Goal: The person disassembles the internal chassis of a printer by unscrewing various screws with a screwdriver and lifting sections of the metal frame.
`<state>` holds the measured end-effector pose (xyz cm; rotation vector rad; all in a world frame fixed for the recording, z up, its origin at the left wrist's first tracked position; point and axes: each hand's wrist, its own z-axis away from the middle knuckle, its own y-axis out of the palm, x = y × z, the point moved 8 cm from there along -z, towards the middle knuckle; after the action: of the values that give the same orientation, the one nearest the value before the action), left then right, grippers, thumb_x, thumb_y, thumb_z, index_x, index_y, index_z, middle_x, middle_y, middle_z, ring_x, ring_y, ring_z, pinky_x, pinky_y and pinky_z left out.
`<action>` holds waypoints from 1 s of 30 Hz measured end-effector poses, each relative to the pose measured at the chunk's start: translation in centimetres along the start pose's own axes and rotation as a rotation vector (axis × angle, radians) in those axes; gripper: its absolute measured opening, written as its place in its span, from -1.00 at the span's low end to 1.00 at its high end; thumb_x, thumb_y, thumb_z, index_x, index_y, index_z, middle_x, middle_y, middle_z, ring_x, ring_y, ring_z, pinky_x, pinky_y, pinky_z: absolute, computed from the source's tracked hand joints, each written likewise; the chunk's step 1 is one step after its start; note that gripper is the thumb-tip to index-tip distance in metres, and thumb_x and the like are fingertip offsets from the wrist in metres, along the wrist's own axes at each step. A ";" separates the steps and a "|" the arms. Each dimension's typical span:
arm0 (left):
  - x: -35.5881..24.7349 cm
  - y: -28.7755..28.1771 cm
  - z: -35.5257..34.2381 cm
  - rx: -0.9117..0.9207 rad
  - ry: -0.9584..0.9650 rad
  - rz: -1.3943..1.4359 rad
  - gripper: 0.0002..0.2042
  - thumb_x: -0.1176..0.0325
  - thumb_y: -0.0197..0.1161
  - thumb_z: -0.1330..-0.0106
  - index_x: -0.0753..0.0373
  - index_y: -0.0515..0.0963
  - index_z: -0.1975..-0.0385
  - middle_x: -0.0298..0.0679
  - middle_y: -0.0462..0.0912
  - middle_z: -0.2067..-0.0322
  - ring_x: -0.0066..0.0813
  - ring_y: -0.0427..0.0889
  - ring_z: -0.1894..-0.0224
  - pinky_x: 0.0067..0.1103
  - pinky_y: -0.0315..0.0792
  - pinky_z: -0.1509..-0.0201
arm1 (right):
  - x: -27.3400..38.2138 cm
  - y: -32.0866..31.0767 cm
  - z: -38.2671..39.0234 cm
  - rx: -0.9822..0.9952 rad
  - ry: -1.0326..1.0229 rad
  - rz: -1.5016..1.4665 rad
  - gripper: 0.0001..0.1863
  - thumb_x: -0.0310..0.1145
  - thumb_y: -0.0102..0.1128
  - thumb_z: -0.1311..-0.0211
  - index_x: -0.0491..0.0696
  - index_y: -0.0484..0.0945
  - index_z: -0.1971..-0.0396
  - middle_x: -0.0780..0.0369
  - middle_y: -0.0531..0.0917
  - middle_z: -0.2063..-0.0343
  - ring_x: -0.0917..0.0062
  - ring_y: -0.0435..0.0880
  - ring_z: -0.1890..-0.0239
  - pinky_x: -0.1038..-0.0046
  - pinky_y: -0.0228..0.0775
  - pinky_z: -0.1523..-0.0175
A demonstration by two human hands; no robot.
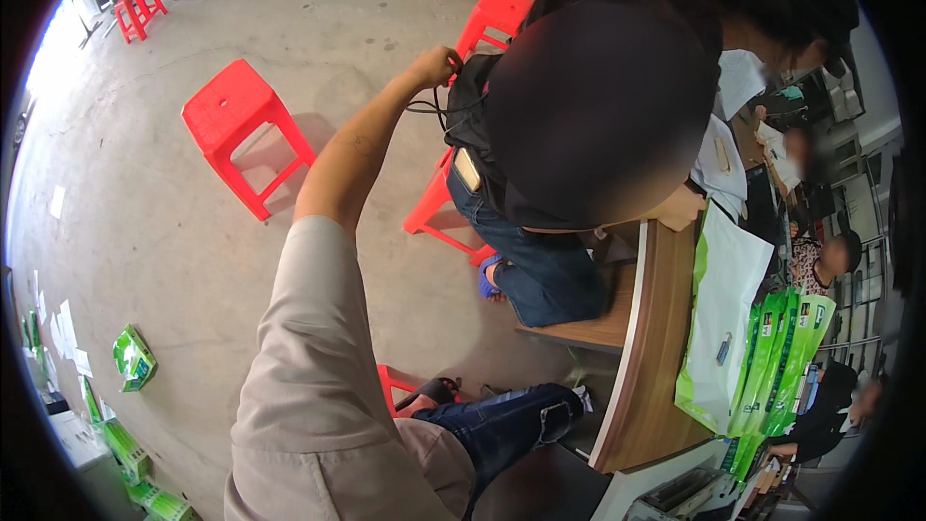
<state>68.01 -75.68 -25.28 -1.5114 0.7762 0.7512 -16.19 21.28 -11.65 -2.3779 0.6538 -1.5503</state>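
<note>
My left arm, in a beige sleeve, stretches up the picture, and my left hand (431,68) is closed on a thin black cable (424,110). The cable hangs in loose loops beside a co-worker's dark clothing (470,101). Part of my fingers is hidden, so the exact grip is not plain. The co-worker in a black cap (598,106) leans over the wooden desk (661,328), a phone (467,169) sticking out of the back pocket of their jeans. Their own hand (681,207) rests at the desk edge. My right hand is out of sight.
Red plastic stools (231,111) stand on the concrete floor. On the desk lie a large white and green bag (723,309) and several green packages (772,357). A green packet (133,357) lies on the floor at left. Other people sit at far right.
</note>
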 end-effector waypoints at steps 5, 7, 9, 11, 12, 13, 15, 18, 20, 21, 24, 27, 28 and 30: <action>-2.9 -0.5 0.7 -0.086 0.290 -0.276 -0.65 0.62 0.07 -0.10 0.29 0.71 0.16 -0.04 0.78 0.31 -0.16 0.78 0.23 -0.33 0.62 0.10 | 1.1 1.3 0.0 0.031 -0.012 0.039 -0.58 -0.21 0.23 -0.45 -0.19 0.47 -0.12 0.04 0.63 0.13 0.31 0.63 0.24 0.32 0.54 0.24; -3.1 -0.5 0.9 -0.046 0.278 -0.311 -0.62 0.63 0.04 -0.05 0.27 0.71 0.18 -0.03 0.78 0.29 -0.10 0.77 0.18 -0.30 0.61 0.04 | 1.1 1.7 -0.1 0.037 -0.010 0.047 -0.57 -0.21 0.23 -0.45 -0.19 0.47 -0.13 0.04 0.63 0.13 0.31 0.63 0.24 0.32 0.54 0.23; -3.2 -0.6 1.2 -0.021 0.282 -0.345 -0.61 0.62 0.05 -0.04 0.22 0.73 0.17 -0.02 0.78 0.27 -0.09 0.77 0.14 -0.29 0.61 0.02 | 1.2 2.0 -0.2 0.042 -0.013 0.054 -0.57 -0.21 0.23 -0.45 -0.20 0.47 -0.13 0.04 0.63 0.12 0.31 0.62 0.23 0.32 0.54 0.22; -3.1 -0.6 1.2 0.003 0.286 -0.379 -0.59 0.61 0.07 -0.04 0.19 0.74 0.15 -0.02 0.78 0.25 -0.08 0.77 0.11 -0.29 0.60 -0.01 | 1.3 2.4 -0.2 0.054 -0.013 0.064 -0.57 -0.21 0.23 -0.45 -0.20 0.47 -0.13 0.03 0.63 0.12 0.30 0.62 0.22 0.32 0.54 0.21; -3.0 -0.5 1.1 0.008 0.285 -0.394 -0.59 0.60 0.07 -0.04 0.17 0.74 0.14 -0.02 0.78 0.24 -0.08 0.76 0.10 -0.29 0.60 -0.02 | 1.4 2.5 -0.2 0.058 -0.015 0.068 -0.57 -0.21 0.23 -0.45 -0.20 0.47 -0.13 0.03 0.63 0.12 0.30 0.62 0.22 0.32 0.54 0.20; -2.9 -0.4 0.9 0.006 0.290 -0.410 -0.58 0.60 0.07 -0.05 0.16 0.74 0.12 -0.01 0.78 0.23 -0.07 0.76 0.09 -0.29 0.60 -0.02 | 1.6 2.6 -0.2 0.060 -0.018 0.071 -0.57 -0.21 0.23 -0.45 -0.20 0.47 -0.13 0.03 0.63 0.11 0.30 0.62 0.21 0.32 0.54 0.20; -2.5 0.2 0.1 0.038 0.301 -0.434 -0.56 0.59 0.07 -0.06 0.14 0.74 0.09 -0.02 0.77 0.20 -0.06 0.75 0.07 -0.30 0.59 -0.03 | 1.8 2.8 -0.2 0.066 -0.023 0.073 -0.56 -0.21 0.23 -0.45 -0.20 0.47 -0.13 0.03 0.63 0.11 0.30 0.62 0.21 0.32 0.53 0.19; -1.5 0.9 -1.5 0.113 0.244 -0.457 -0.64 0.47 0.18 -0.13 0.05 0.74 0.08 -0.06 0.77 0.14 -0.07 0.73 0.03 -0.29 0.59 -0.07 | 2.0 3.0 -0.2 0.072 -0.030 0.082 -0.56 -0.21 0.23 -0.46 -0.21 0.47 -0.14 0.03 0.63 0.10 0.29 0.62 0.20 0.31 0.53 0.17; -1.1 1.1 -2.1 0.153 0.201 -0.488 -0.68 0.39 0.23 -0.19 0.00 0.74 0.06 -0.09 0.77 0.12 -0.08 0.73 0.00 -0.28 0.59 -0.09 | 2.0 3.1 -0.1 0.077 -0.033 0.086 -0.56 -0.21 0.23 -0.46 -0.21 0.47 -0.14 0.02 0.63 0.10 0.29 0.62 0.19 0.31 0.53 0.16; -1.1 1.1 -2.3 0.163 0.192 -0.513 -0.69 0.36 0.22 -0.22 -0.01 0.73 0.05 -0.09 0.77 0.12 -0.09 0.73 0.00 -0.28 0.59 -0.09 | 2.1 3.1 -0.2 0.078 -0.035 0.091 -0.55 -0.20 0.23 -0.46 -0.21 0.47 -0.14 0.02 0.63 0.10 0.28 0.62 0.19 0.31 0.53 0.16; -1.7 1.0 -2.1 0.154 0.192 -0.531 -0.70 0.30 0.21 -0.26 -0.01 0.72 0.02 -0.09 0.76 0.11 -0.09 0.73 0.00 -0.27 0.59 -0.09 | 1.8 3.3 -0.1 0.085 -0.034 0.093 -0.55 -0.20 0.23 -0.46 -0.22 0.46 -0.14 0.02 0.63 0.09 0.28 0.62 0.17 0.31 0.53 0.14; -3.1 1.0 -1.6 0.121 0.208 -0.544 -0.71 0.29 0.20 -0.28 0.00 0.71 0.03 -0.09 0.76 0.10 -0.08 0.72 0.00 -0.25 0.58 -0.10 | 1.7 3.3 0.0 0.086 -0.032 0.097 -0.55 -0.20 0.22 -0.46 -0.22 0.46 -0.15 0.02 0.62 0.08 0.27 0.62 0.16 0.31 0.52 0.13; -3.6 1.1 -1.6 0.109 0.211 -0.552 -0.72 0.29 0.20 -0.28 0.01 0.71 0.04 -0.09 0.76 0.10 -0.07 0.72 -0.01 -0.25 0.58 -0.10 | 1.7 3.3 0.0 0.086 -0.033 0.100 -0.54 -0.20 0.22 -0.46 -0.22 0.46 -0.15 0.02 0.62 0.08 0.27 0.61 0.16 0.31 0.52 0.13; -4.4 1.3 -1.7 0.097 0.208 -0.527 -0.73 0.29 0.21 -0.28 0.04 0.71 0.06 -0.07 0.75 0.10 -0.06 0.72 -0.01 -0.25 0.58 -0.10 | 1.6 3.2 0.1 0.086 -0.035 0.106 -0.54 -0.20 0.22 -0.46 -0.23 0.46 -0.15 0.02 0.62 0.07 0.27 0.61 0.15 0.31 0.52 0.12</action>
<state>64.43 -77.21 -22.25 -1.6245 0.5182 0.1634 -16.37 17.69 -11.75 -2.2642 0.6798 -1.4596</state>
